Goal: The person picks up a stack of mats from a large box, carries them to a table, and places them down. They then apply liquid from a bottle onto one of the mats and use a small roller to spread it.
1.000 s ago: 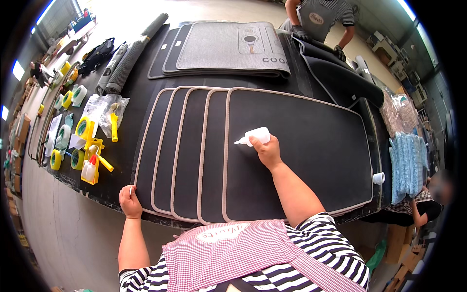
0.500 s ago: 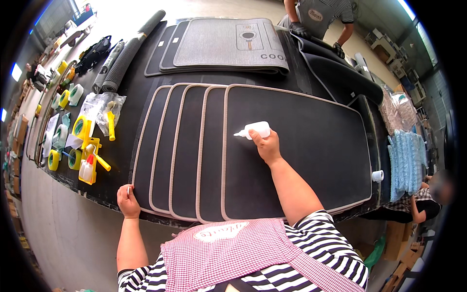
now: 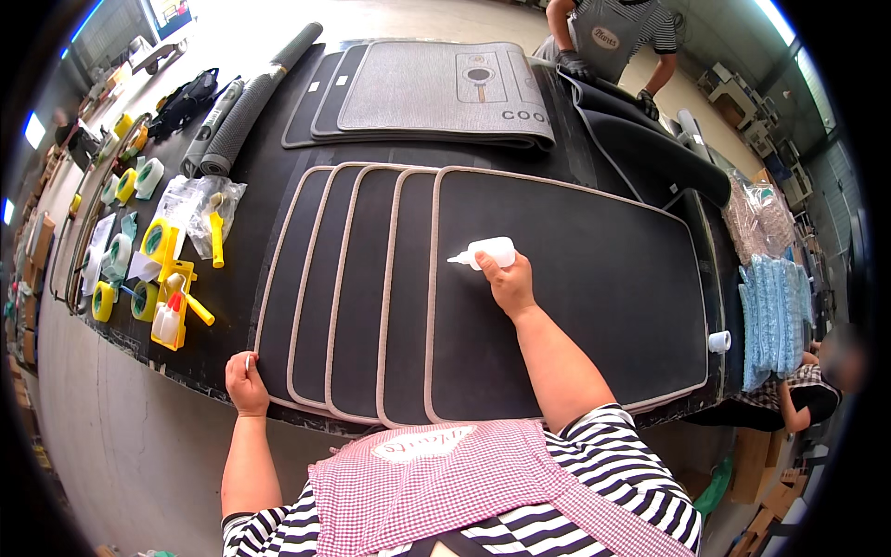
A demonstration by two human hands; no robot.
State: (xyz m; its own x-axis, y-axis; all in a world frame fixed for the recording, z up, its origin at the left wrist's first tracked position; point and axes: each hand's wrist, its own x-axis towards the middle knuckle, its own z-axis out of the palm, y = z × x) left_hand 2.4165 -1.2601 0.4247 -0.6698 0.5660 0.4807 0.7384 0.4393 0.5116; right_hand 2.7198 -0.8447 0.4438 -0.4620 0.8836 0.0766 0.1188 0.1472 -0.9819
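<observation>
At the frame's centre, the grip of the right hand (image 3: 510, 281) is clamped on a white bottle (image 3: 492, 251), plump and smooth, its slim nozzle pointing left above overlapping black mats (image 3: 594, 251) edged in beige; its contents cannot be told. At lower left, the left hand's (image 3: 246, 386) grip is together on a small white piece (image 3: 249, 362), too small to identify. Farther left, a yellow tray (image 3: 165, 343) on the dark surface (image 3: 243, 269) holds red-tipped white bottles (image 3: 167, 323).
</observation>
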